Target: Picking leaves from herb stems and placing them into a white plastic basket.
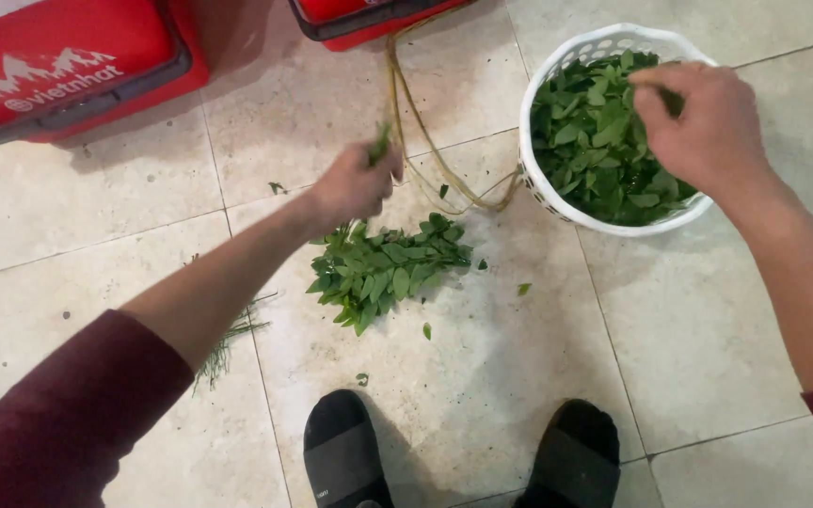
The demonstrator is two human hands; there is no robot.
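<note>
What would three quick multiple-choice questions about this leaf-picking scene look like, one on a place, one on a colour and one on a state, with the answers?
1. Where is the right hand?
A. Over the basket of leaves
B. On the red box
C. Flat on the floor tiles

2. What colour is the basket?
A. Blue
B. White
C. Black

3. What is the left hand doing?
A. Lying open and empty on the floor
B. Resting on a foot
C. Closed around a green sprig, above the pile of leafy stems

Answers:
1. A, since the hand hovers above the basket's rim with fingers pinched over the picked leaves.
2. B, since its perforated plastic wall is white.
3. C, since the fingers are curled around a sprig that pokes out above the fist.
</note>
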